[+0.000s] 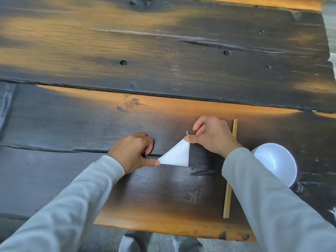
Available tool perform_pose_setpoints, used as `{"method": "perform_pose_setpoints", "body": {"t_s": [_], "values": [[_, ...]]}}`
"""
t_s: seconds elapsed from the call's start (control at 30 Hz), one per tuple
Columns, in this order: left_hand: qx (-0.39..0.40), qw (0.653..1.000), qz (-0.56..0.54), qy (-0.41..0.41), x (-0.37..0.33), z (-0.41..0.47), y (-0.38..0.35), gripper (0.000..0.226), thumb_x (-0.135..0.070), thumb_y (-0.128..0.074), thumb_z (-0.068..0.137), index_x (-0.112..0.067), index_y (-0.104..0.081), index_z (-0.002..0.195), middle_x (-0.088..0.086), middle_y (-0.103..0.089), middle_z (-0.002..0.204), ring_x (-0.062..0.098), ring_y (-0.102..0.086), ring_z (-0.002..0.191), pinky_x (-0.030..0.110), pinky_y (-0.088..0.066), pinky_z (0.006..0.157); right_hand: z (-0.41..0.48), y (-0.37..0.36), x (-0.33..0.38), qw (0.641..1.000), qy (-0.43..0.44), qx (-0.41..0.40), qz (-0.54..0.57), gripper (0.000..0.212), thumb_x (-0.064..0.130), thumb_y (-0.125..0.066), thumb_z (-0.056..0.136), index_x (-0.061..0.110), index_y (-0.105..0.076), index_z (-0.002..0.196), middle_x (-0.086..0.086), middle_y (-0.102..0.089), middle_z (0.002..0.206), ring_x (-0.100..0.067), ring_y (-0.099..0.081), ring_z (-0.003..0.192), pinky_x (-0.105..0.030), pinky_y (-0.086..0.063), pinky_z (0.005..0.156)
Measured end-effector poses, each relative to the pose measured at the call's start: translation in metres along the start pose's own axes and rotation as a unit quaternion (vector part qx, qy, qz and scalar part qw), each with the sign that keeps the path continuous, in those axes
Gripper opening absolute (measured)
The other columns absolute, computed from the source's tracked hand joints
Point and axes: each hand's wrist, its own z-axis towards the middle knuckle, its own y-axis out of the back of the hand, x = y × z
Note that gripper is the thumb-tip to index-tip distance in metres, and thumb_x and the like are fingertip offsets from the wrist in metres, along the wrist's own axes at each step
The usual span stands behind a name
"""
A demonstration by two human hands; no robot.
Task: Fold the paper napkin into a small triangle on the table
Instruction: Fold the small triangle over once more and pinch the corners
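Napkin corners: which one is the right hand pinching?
The top corner of the napkin; the right hand pinches it. The left hand holds the lower-left corner; the lower-right one lies free.

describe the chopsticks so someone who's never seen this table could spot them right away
Start at the near edge of the dark wooden table and look toward its right side, where a white bowl sits. Just left of the bowl lie the chopsticks, running away from the person and partly hidden under the right hand and sleeve. They are the only long, thin, pale wooden pair there.

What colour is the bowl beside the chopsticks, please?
White, plain; the bowl shows in the head view.
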Motion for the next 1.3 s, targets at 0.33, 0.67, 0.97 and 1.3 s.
{"method": "perform_pose_setpoints", "body": {"t_s": [0.33, 0.67, 0.97, 1.3], "values": [[0.052, 0.998, 0.028, -0.023, 0.003, 0.012, 0.004, 0.052, -0.06, -0.082, 0.063, -0.027, -0.042, 0.065, -0.011, -0.048, 0.073, 0.016, -0.05, 0.071, 0.03, -0.036, 0.058, 0.005, 0.004, -0.002, 1.0, -0.021, 0.013, 0.011, 0.03, 0.037, -0.095, 0.067, 0.024, -0.071, 0.081, 0.006, -0.073, 0.074, -0.009, -0.067, 0.078, -0.025, -0.049, 0.065], [0.132, 0.969, 0.142, -0.155, -0.007, 0.032, 0.03, 0.066, -0.07, -0.074, 0.065, -0.027, -0.031, 0.09, -0.012, -0.039, 0.07, 0.017, -0.041, 0.059, 0.031, -0.024, 0.049, 0.016, 0.01, 0.011, 0.997, -0.056, 0.005, -0.047, 0.047, 0.045, -0.1, 0.053, 0.023, -0.067, 0.079, 0.001, -0.067, 0.088, -0.018, -0.058, 0.089, -0.033, -0.049, 0.068], [0.114, 0.953, 0.161, -0.231, -0.022, 0.047, 0.03, 0.07, -0.079, -0.065, 0.067, -0.029, -0.033, 0.104, -0.012, -0.045, 0.078, 0.027, -0.053, 0.07, 0.035, -0.036, 0.057, 0.014, 0.009, 0.008, 0.998, -0.051, 0.001, -0.025, 0.051, 0.046, -0.1, 0.052, 0.023, -0.065, 0.081, -0.001, -0.066, 0.091, -0.018, -0.061, 0.088, -0.034, -0.052, 0.07], [0.118, 0.932, 0.223, -0.261, -0.025, 0.051, 0.018, 0.082, -0.07, -0.068, 0.072, -0.038, -0.023, 0.133, -0.004, -0.059, 0.109, 0.026, -0.061, 0.09, 0.036, -0.048, 0.071, 0.013, 0.012, 0.013, 0.998, -0.052, 0.011, -0.041, 0.049, 0.045, -0.099, 0.055, 0.021, -0.064, 0.08, 0.001, -0.066, 0.085, -0.02, -0.062, 0.085, -0.031, -0.05, 0.067]]}}
